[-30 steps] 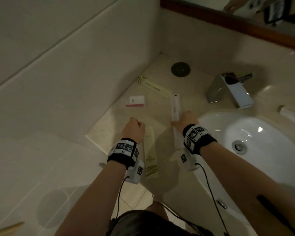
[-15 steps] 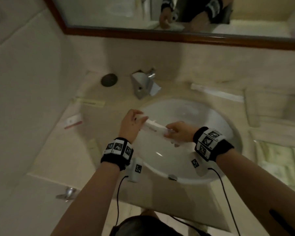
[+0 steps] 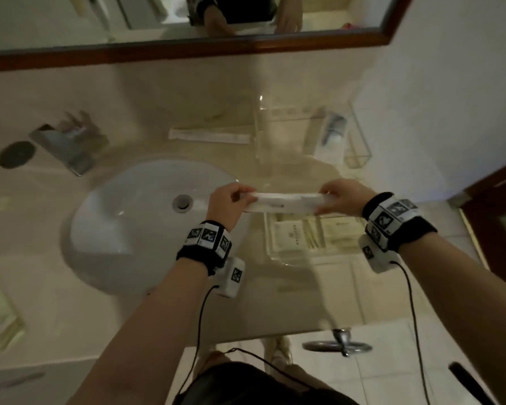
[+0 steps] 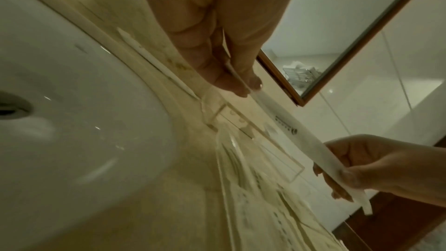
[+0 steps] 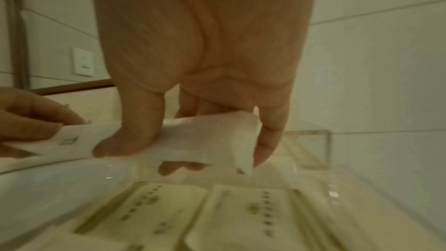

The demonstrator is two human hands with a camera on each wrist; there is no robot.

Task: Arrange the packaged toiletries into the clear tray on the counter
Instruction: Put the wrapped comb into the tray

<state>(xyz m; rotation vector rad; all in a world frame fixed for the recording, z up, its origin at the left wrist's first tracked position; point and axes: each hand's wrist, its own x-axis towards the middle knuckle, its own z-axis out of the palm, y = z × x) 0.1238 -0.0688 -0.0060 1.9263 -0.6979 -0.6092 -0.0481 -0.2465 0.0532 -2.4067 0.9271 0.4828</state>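
Note:
A long white packet [image 3: 284, 202] hangs level in the air, held at both ends. My left hand [image 3: 231, 200] pinches its left end and my right hand [image 3: 336, 197] grips its right end. It is just beyond the far edge of the clear tray [image 3: 270, 252], which sits on the counter right of the sink and holds cream packets [image 3: 292, 238] lying flat. In the left wrist view, thumb and finger of the left hand [image 4: 241, 85] pinch the packet [image 4: 301, 136]. In the right wrist view, the right hand [image 5: 193, 148] wraps the packet [image 5: 193, 136] above the cream packets [image 5: 169, 207].
The white sink basin [image 3: 129, 229] lies left of the tray, with the faucet [image 3: 70, 147] behind it. Another long white packet [image 3: 209, 135] lies by the back wall. A clear stand [image 3: 289, 133] with a tube [image 3: 333, 130] occupies the back right corner. A cream packet [image 3: 0, 311] lies far left.
The white packet left the counter left of the sink and travelled right across the basin to above the tray. My left hand took hold of its other end.

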